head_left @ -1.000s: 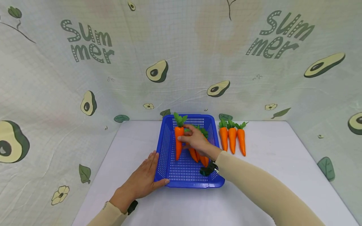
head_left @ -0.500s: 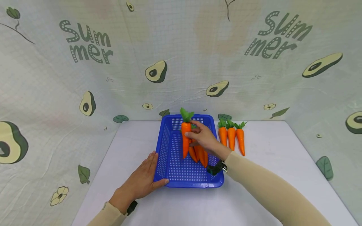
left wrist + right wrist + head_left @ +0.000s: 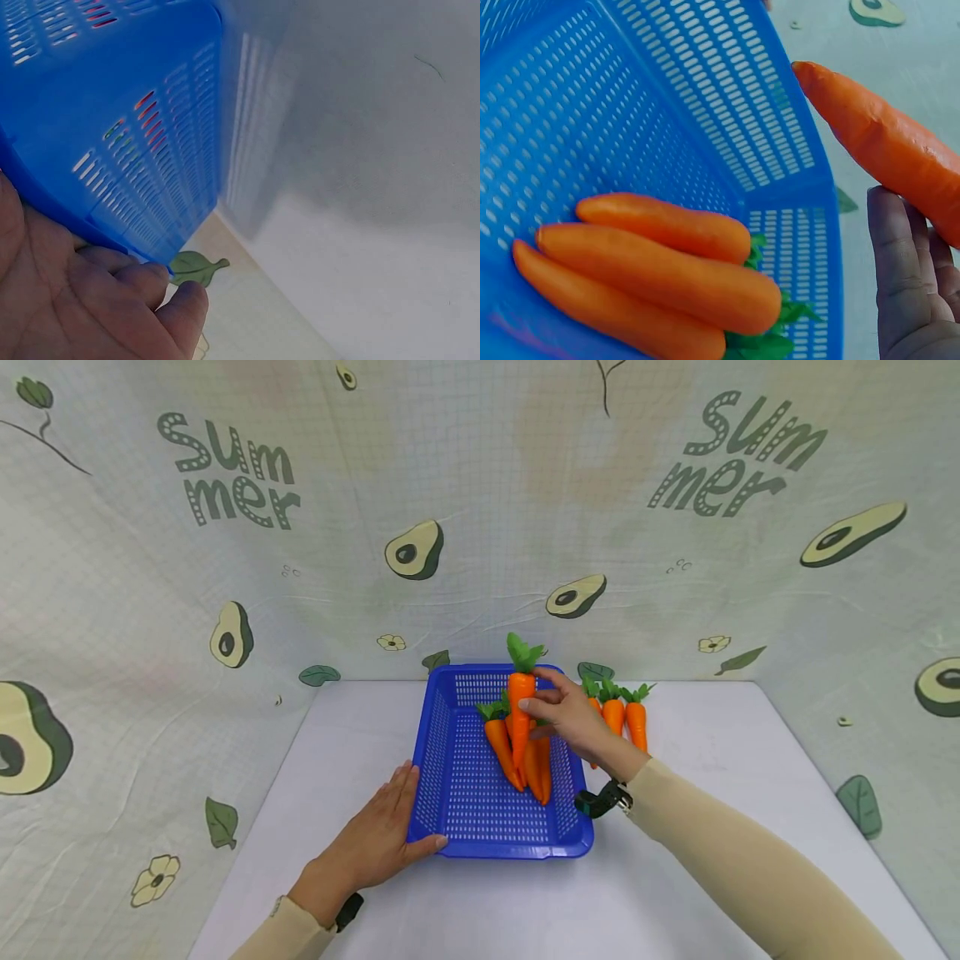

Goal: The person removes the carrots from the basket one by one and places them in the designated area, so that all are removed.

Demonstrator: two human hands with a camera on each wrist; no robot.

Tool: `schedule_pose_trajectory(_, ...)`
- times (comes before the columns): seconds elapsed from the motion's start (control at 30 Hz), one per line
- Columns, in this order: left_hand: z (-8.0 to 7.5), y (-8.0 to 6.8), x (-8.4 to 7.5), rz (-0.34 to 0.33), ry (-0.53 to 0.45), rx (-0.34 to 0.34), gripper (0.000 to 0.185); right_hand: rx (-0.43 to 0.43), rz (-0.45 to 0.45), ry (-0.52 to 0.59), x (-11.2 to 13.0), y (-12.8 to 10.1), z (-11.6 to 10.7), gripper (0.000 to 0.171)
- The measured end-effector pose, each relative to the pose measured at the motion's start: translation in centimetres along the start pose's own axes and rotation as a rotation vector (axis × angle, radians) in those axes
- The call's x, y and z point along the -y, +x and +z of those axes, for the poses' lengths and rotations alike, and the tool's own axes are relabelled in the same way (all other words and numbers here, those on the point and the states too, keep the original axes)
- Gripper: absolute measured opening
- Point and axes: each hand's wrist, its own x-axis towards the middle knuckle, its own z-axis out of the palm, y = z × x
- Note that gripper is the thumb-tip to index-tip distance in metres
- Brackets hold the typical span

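In the head view my right hand (image 3: 573,714) pinches an orange carrot (image 3: 521,697) with a green leafy top, holding it roughly upright above the basket. The right wrist view shows this carrot (image 3: 885,135) beside the hand's fingers, its leaves out of frame. Below it, carrots (image 3: 660,274) lie side by side on the floor of the blue perforated plastic basket (image 3: 480,850). My left hand (image 3: 378,831) rests against the basket's left side, fingers straight, thumb over the front corner. From the left wrist, the palm (image 3: 82,300) shows under the basket's rim.
Three more carrots (image 3: 636,722) lie in a row on the white table (image 3: 720,760) right of the basket, partly hidden by my right hand and forearm. A printed cloth (image 3: 480,527) hangs behind the table and along both sides.
My right hand has moved the carrot rightward and slightly up, from the basket's left part to over the carrots inside. The left hand stays in place on the basket.
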Motion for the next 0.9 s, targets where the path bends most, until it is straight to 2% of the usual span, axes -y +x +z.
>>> schedule_pose_trajectory(0.33,-0.1,0.0,-0.1,-0.004,0.006,0.000,0.118,-0.060,-0.010,-0.043,0.5,-0.7,-2.8,0.073)
schedule_pose_trajectory(0.6,-0.1,0.0,-0.1,0.015,0.088,-0.024,0.117,-0.096,0.025,-0.087,0.8,-1.5,-6.3,0.079)
schedule_pose_trajectory(0.9,-0.3,0.1,0.1,0.041,0.142,-0.043,0.116,-0.166,0.101,-0.242,-0.3,-3.3,-10.8,0.084)
